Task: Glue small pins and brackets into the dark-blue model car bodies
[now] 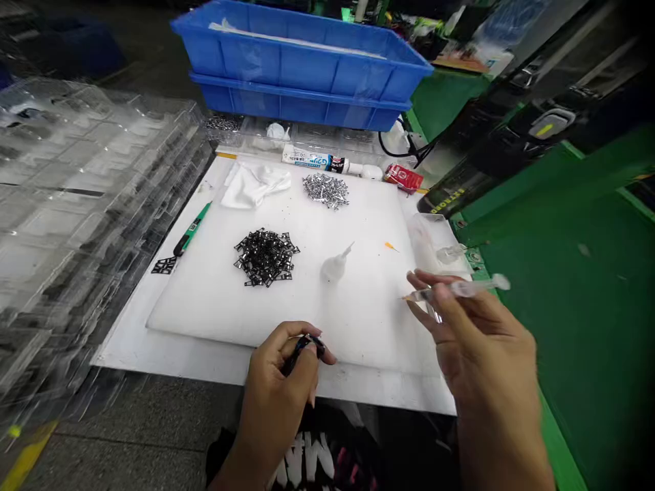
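White pad [205,300], beneath both grips, its near edge partly masked. Right hand [478,327], forearm cut off below: thumb and fingers pinch a syringe [473,287], its barrel partly covered. Left hand [281,375]: digits pressed around a dark piece [301,342], mostly hidden, its shape unclear to me. Black parts [266,258] heap beyond the left grip; a bottle [333,268] sits beyond, between both grips.

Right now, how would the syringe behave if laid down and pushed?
The syringe may roll, given its round barrel, though the wider end could make it curve. Its slim, clear body suggests lightness; its narrow orange tip might bend.
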`<state>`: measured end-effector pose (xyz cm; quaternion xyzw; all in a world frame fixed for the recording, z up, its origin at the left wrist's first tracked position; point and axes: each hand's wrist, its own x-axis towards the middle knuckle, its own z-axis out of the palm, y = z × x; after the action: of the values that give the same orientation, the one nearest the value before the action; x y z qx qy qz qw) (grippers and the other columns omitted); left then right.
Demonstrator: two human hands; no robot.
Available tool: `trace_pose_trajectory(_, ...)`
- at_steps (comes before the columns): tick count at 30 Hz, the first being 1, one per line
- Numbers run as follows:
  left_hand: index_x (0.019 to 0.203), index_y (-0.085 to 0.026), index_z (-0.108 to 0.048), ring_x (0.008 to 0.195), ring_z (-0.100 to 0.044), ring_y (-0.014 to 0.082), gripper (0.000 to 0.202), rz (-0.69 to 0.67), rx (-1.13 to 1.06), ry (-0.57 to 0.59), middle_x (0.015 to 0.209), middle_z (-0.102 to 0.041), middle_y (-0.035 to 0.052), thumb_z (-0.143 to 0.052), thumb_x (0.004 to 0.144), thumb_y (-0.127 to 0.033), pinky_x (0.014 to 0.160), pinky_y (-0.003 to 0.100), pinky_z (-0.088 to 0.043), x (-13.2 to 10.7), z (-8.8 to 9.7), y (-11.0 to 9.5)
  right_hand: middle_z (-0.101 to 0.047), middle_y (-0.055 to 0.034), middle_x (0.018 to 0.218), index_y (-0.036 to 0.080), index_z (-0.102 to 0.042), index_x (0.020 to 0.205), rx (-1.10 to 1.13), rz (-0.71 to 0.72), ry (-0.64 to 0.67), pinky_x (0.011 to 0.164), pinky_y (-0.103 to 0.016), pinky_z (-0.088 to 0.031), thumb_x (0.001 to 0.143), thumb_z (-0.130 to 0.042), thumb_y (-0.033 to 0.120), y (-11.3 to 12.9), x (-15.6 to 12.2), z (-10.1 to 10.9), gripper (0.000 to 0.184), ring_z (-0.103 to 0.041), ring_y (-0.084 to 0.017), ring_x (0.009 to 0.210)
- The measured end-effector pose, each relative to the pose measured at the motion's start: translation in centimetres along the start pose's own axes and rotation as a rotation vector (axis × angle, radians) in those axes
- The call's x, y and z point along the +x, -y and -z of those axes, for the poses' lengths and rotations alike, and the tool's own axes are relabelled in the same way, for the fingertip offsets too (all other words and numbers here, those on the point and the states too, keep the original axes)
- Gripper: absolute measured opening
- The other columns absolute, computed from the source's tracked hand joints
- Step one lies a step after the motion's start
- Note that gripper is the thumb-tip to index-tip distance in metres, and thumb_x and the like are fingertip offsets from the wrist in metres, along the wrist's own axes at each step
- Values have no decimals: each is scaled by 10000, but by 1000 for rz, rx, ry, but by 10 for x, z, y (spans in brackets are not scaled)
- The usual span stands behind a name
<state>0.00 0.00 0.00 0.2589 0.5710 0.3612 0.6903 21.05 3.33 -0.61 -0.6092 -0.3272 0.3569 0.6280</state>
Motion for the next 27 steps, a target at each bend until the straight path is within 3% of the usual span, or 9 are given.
trace_pose_trajectory(6,874,-184,-651,455,-397,30,175,-12,36,-16,805,-727,8,-578,931,-332,499,200,-367,5,-6,5,-686,-91,1056,171,-736,906,39,-28,77,777,-340,-636,780,-846,330,10,-3,-7,230,-710,-333,1081)
trace_pose_trajectory(9,906,-172,-647,467,-420,29,165,-20,9,-26,825,-736,18,-583,939,-320,497,184,-383,6,-7,3,-689,-95,1016,167,-749,960,84,-50,76,833,-394,-631,791,-829,319,13,-9,-11,241,-707,-326,1072)
trace_pose_trajectory(11,980,-166,-656,509,-485,44,180,-14,-56,-9,930,-754,47,-600,944,-333,480,174,-399,6,-7,0,-690,-95,962,150,-759,982,132,-64,67,875,-441,-621,785,-816,285,18,-12,-15,246,-718,-279,973)
trace_pose_trajectory(14,1180,-173,-649,684,-661,118,279,98,-277,70,1172,-737,114,-611,954,-333,509,187,-498,6,-6,-3,-604,-43,780,116,-766,963,288,-106,119,734,-317,-607,759,-784,240,30,-15,-23,240,-624,-133,707)
trace_pose_trajectory(16,1269,-169,-626,933,-738,214,328,183,-480,148,1301,-694,153,-586,972,-302,675,273,-628,8,-5,-2,-481,-3,664,115,-753,923,444,-167,229,587,-246,-520,783,-751,335,39,-16,-31,261,-504,-93,595)
trace_pose_trajectory(18,1293,-150,-620,1146,-704,282,329,232,-650,205,1359,-664,175,-558,985,-247,871,398,-660,9,-5,0,-392,19,592,135,-716,845,551,-246,369,520,-250,-448,829,-685,542,46,-18,-39,408,-422,-94,526)
trace_pose_trajectory(21,1294,-132,-621,1155,-707,238,320,239,-796,206,1257,-720,163,-554,982,-151,975,398,-638,11,-5,3,-308,43,507,177,-621,714,597,-345,478,453,-266,-377,851,-513,779,48,-21,-55,626,-318,-100,436)
trace_pose_trajectory(24,1328,-138,-601,1071,-734,173,369,237,-875,204,1164,-751,132,-562,967,-74,967,316,-635,13,-5,5,-232,57,453,213,-530,658,616,-390,374,418,-273,-329,880,-429,721,41,-27,-71,563,-244,-111,392)
trace_pose_trajectory(27,1364,-164,-582,1075,-727,156,428,249,-916,223,1209,-730,120,-556,956,-36,944,288,-640,15,-4,5,-224,54,426,225,-491,641,608,-395,275,402,-274,-313,844,-425,633,29,-30,-81,460,-212,-116,380)
